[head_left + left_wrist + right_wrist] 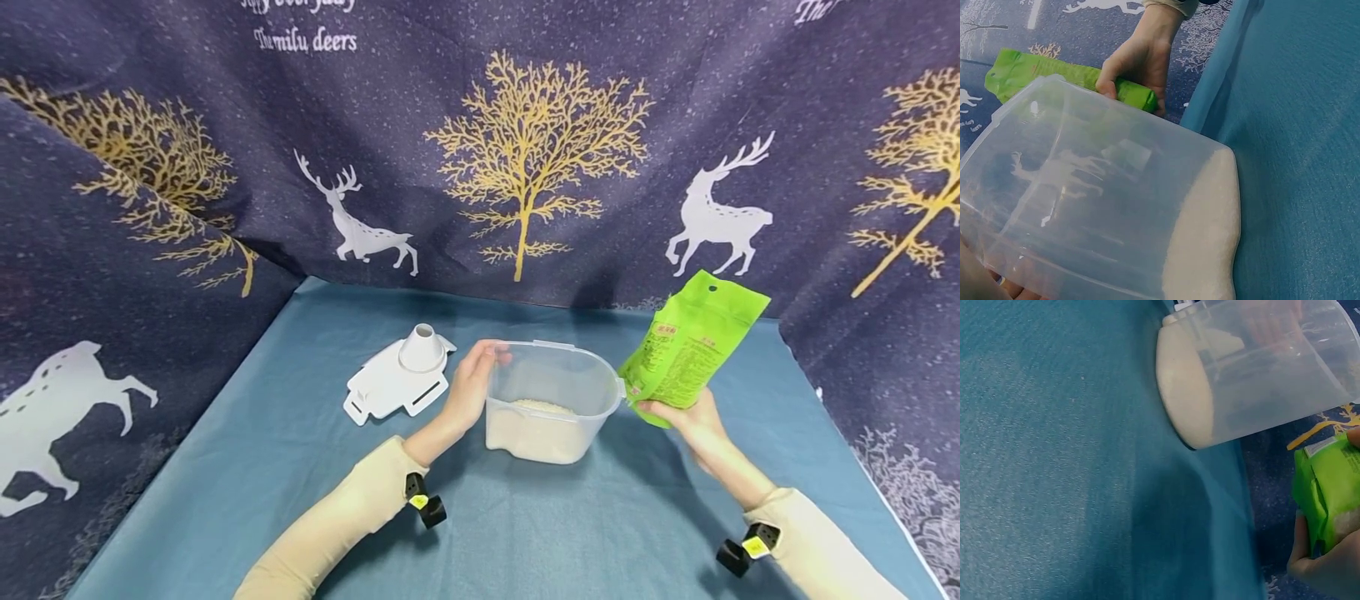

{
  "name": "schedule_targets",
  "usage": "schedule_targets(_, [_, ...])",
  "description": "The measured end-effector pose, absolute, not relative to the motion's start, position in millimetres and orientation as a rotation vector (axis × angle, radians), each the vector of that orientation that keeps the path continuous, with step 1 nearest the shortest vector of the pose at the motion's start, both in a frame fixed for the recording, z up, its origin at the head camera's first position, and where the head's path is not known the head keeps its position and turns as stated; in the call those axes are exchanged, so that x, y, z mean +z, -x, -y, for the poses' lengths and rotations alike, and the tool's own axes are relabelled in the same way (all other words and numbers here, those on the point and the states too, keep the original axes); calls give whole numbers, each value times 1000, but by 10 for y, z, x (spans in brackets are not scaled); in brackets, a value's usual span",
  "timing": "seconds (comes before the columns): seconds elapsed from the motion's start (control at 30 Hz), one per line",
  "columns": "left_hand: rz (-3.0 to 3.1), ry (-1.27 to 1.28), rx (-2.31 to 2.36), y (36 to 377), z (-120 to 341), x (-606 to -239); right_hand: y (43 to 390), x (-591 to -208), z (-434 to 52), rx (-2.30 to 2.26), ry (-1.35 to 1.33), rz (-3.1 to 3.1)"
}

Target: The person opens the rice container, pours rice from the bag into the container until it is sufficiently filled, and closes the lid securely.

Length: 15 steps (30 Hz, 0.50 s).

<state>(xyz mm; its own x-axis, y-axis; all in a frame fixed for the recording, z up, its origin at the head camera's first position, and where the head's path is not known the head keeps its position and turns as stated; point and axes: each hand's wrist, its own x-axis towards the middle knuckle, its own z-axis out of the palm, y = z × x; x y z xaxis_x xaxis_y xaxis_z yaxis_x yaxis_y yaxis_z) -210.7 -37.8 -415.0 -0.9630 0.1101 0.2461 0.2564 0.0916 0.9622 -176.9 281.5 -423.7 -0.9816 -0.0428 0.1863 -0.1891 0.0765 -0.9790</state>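
Observation:
A clear plastic storage container (551, 379) stands upright on the table, its lower part filled with pale grain (1204, 231) that looks like rice. My left hand (472, 383) grips the container at its left rim; through the wall in the left wrist view its fingers show only partly. To the right, my right hand (693, 421) holds a bright green printed bag (693, 342) by its lower end. The bag is raised and tilted beside the container's right rim. Its lower end lies toward my palm, and how much it holds is hidden.
Left of the container lies a white lid (382, 387) with slots, and a white cone-shaped cup (422, 350) sits on it. Blue cloth covers the table (540, 533). A dark curtain (465, 250) with deer and trees hangs behind and at both sides.

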Motion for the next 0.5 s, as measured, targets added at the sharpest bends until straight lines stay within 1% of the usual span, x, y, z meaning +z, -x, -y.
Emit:
schedule_targets(0.13, [2220,393,-2013,2108,371,-4158,1774,-4197,-2857,2041,-237,2242])
schedule_targets(0.5, [2229,383,-2013,2098,383,-4152,1756,-4043,-2973,1793,-493,2470])
